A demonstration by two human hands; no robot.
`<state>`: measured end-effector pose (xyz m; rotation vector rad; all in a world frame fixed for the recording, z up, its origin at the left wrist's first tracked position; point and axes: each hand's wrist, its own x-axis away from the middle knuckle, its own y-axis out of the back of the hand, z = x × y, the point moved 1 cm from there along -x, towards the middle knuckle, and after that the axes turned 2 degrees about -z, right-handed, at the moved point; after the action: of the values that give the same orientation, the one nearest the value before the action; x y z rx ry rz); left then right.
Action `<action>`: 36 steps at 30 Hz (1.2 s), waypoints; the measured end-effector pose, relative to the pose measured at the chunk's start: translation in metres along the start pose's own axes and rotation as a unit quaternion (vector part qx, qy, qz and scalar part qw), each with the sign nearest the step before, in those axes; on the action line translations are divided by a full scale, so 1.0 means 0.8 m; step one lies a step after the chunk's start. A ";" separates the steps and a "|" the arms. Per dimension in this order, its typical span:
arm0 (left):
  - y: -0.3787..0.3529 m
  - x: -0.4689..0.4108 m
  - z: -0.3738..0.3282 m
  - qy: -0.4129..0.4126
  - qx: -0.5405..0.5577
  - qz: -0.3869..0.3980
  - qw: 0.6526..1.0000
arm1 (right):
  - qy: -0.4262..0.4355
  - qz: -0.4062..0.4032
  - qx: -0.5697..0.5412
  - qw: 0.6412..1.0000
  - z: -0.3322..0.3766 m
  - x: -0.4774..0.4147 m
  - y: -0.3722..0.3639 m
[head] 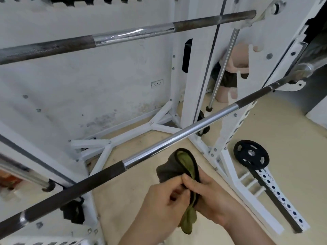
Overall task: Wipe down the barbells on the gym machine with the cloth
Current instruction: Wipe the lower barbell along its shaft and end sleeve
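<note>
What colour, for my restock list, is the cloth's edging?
Black edging on the olive-green fabric cloth; head view.

The beige floor [283, 129] carries the white machine frame [190, 96]. A black weight plate [251, 154] sits low by its right base. An upper barbell [132, 32] and a lower barbell [177, 135] rest across the frame.

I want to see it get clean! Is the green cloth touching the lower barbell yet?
Apart. The head view shows floor between the cloth and the lower barbell.

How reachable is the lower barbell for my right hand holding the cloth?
Probably yes: the right hand, gripping the cloth, sits close to the lower barbell with nothing between them.
</note>
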<state>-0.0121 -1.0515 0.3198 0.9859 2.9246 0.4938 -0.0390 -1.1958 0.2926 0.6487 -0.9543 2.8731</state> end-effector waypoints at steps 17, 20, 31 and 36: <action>0.080 -0.052 0.034 0.205 -0.602 -0.286 0.717 | -0.014 0.103 0.218 0.970 0.075 0.003 -0.017; 0.091 -0.058 0.032 0.273 -0.582 -0.234 0.730 | 0.051 0.122 0.273 0.953 0.085 -0.008 -0.044; 0.143 -0.063 0.056 0.332 -0.527 -0.030 0.782 | 0.318 0.100 0.811 0.481 -0.001 -0.114 -0.103; 0.146 -0.055 0.054 0.275 -0.470 -0.073 0.835 | 0.451 0.005 0.774 0.444 -0.014 -0.137 -0.100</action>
<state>0.0970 -0.9769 0.3101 0.4929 2.4448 2.1963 0.0704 -1.1148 0.2856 -0.9843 1.8774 2.3671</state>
